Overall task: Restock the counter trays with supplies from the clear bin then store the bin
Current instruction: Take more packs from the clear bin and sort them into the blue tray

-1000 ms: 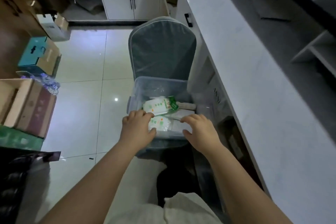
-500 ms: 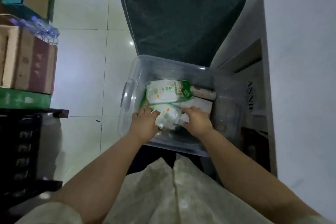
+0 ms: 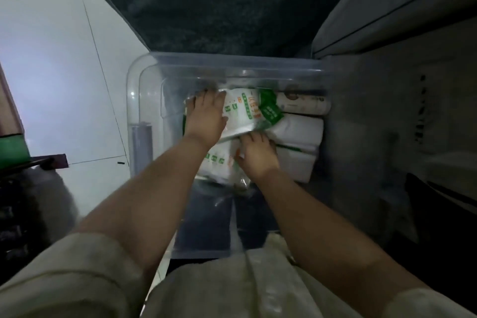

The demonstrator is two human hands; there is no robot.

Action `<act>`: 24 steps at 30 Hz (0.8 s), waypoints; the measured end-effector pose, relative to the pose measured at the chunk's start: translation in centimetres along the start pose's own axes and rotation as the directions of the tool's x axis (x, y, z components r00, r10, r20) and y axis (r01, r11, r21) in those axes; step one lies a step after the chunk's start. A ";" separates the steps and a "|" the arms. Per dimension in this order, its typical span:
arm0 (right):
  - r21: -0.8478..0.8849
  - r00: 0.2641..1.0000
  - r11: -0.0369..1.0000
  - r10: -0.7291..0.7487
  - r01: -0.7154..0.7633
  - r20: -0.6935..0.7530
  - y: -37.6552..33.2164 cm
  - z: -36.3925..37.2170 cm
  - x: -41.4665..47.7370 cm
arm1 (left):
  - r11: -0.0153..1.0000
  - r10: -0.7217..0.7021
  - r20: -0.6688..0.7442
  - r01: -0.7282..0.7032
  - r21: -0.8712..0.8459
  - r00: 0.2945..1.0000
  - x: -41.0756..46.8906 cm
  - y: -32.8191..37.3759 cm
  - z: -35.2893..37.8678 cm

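Observation:
The clear bin (image 3: 134, 100) stands on a chair seat right below me. Inside lie white and green supply packs. My left hand (image 3: 206, 116) lies flat on the left end of the top green and white pack (image 3: 247, 111). My right hand (image 3: 256, 155) reaches under that pack's near edge, fingers tucked out of sight between it and a lower pack (image 3: 216, 162). White wrapped bundles (image 3: 299, 131) and a roll-shaped packet (image 3: 302, 104) fill the bin's right side.
The dark grey chair back (image 3: 219, 2) rises behind the bin. The counter's side and edge (image 3: 387, 8) run along the right. White tiled floor (image 3: 56, 72) lies to the left, with a green box (image 3: 11, 150) and a dark rack at the left edge.
The view has dropped much closer over the bin. Both hands went from the bin's near rim deep inside, the left onto the top pack, the right under its edge.

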State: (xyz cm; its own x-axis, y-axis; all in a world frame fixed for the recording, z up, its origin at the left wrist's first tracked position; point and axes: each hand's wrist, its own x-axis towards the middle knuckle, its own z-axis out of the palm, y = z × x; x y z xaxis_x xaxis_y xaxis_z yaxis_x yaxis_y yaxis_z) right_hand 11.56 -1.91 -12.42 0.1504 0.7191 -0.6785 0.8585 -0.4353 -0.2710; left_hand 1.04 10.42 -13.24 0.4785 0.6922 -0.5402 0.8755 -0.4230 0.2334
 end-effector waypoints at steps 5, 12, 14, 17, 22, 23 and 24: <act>0.040 0.997 0.996 0.074 -0.075 0.019 -0.3 0.7 0.0 | 0.999 -0.003 0.029 0.005 -0.053 1.000 0.4 -0.2 0.6; 0.052 0.990 0.989 0.136 -0.138 0.043 0.7 0.5 -1.0 | 0.999 -0.004 0.151 -0.001 0.035 0.988 0.6 0.7 0.3; 0.049 0.985 0.984 0.168 -0.170 0.033 0.5 0.7 -1.2 | 1.000 -0.019 0.118 0.016 0.026 0.993 0.5 0.8 0.4; 0.074 0.976 0.973 0.216 -0.217 0.022 0.1 1.0 -1.1 | 1.000 0.022 0.044 -0.022 -0.002 0.999 0.0 0.6 0.6; 0.162 0.956 0.942 0.292 -0.293 0.031 1.0 0.4 -0.9 | 0.995 0.041 -0.153 -0.054 -0.084 0.987 -1.2 0.6 -0.2; 0.160 0.953 0.940 0.301 -0.303 0.039 1.3 0.1 -1.0 | 0.993 0.032 -0.142 -0.048 -0.112 0.989 -1.4 0.6 -0.5; 0.158 0.950 0.936 0.310 -0.313 0.044 1.6 -0.1 -1.3 | 0.989 0.022 -0.122 -0.040 -0.144 0.992 -1.7 0.7 -0.8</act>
State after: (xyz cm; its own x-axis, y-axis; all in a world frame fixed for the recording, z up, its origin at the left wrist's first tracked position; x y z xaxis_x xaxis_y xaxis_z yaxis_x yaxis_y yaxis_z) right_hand 12.80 -3.49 -11.91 0.3873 0.5238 -0.7587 0.6793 -0.7185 -0.1493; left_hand 0.90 9.46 -11.49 0.5023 0.7487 -0.4326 0.8563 -0.3614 0.3689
